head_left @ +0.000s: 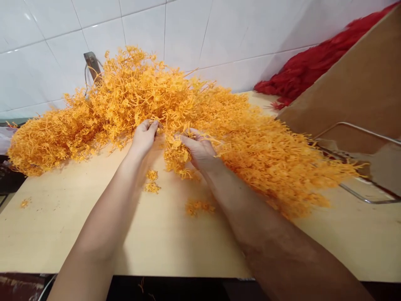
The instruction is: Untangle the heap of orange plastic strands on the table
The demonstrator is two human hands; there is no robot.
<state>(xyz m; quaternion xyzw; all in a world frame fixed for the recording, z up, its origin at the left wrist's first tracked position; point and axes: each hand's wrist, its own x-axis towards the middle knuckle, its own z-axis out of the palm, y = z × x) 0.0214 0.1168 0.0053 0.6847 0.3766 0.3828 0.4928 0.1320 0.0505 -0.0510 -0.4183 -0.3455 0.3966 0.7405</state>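
Centrally, both hands (144,136) (202,151) in narrow pinches on orange sprigs (177,155), with open tabletop (156,234) between them and its front edge (175,276).

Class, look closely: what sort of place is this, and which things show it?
Probably a craft workroom, though the picture cannot confirm it: orange sprigs are piled along a plain table, and a red heap lies between cardboard and the tiled wall.
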